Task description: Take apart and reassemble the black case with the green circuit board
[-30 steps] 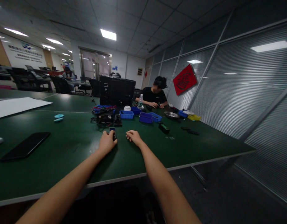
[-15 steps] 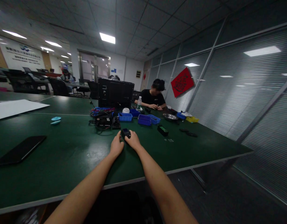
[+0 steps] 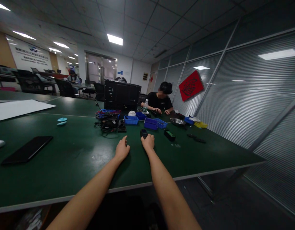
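Observation:
A small black device point(image 3: 144, 133) with a dark, screen-like face is in the grip of my right hand point(image 3: 148, 142), fingers and thumb around its near end. I cannot make out its exact kind. To the left, apart from the device, my left hand point(image 3: 122, 148) lies at the green table point(image 3: 94, 169) with its index finger stretched out and nothing in it. A black box with a green top point(image 3: 170, 134) stands to the right of my right hand. Beyond the hands are a blue bin point(image 3: 131, 120) and a purple-blue bin point(image 3: 150, 123).
A bundle of wires and a black box-shaped unit point(image 3: 109, 124) sit before a monitor point(image 3: 122, 95). Further right are a metal bowl point(image 3: 177, 121) and a yellow tray point(image 3: 200, 125). A dark flat slab point(image 3: 27, 150) lies at left. A person point(image 3: 160, 99) sits across the table.
My right hand has carried the black device to the right. My left hand has come off it and stays on the left. The view has shifted slightly.

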Tool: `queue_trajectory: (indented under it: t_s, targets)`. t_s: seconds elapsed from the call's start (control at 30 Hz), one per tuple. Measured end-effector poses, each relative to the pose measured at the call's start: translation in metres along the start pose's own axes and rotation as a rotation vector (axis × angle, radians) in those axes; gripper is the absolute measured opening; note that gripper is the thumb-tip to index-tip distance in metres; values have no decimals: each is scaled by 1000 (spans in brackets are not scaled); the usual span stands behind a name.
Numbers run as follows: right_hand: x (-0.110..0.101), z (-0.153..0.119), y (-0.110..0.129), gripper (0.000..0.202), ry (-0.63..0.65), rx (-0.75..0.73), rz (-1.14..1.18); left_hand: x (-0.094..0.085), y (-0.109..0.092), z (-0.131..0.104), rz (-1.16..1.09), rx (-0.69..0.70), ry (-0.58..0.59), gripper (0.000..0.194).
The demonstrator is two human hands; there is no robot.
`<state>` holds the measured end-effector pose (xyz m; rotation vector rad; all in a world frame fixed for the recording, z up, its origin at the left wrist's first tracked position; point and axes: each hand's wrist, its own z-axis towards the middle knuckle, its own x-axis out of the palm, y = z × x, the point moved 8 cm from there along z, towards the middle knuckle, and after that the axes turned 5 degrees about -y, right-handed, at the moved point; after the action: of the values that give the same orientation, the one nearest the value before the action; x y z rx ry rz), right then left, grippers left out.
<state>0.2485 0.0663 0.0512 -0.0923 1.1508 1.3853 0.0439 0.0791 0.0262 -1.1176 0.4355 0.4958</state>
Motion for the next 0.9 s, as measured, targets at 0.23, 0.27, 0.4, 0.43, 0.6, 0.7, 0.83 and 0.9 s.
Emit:
queue_trajectory:
  t_s: [0.23,0.27,0.4,0.43,0.6,0.7,0.83,0.9]
  targets:
    - [-38,-4,20,51,-245,-131,172,-4,-4,-2,-22,-16,-2,59]
    - [-35,-5,25,50,-213,-163,218,-5,-4,-2,-27,-20,-9,59]
    - [-5,-12,43,40,93,-257,394,-13,-1,0,-20,-52,-77,56]
    - [4,-15,45,37,184,-262,407,-16,1,1,-8,-63,-102,55]
    - [24,-26,47,45,418,-273,188,-27,8,2,68,-117,-205,51]
    - [12,-28,51,44,330,-357,98,-29,8,2,110,-112,-213,49]
    - [10,-36,60,38,317,-486,96,-26,3,2,135,-56,-189,51]
    - [16,-39,61,38,399,-494,134,-24,1,2,128,-15,-170,53]
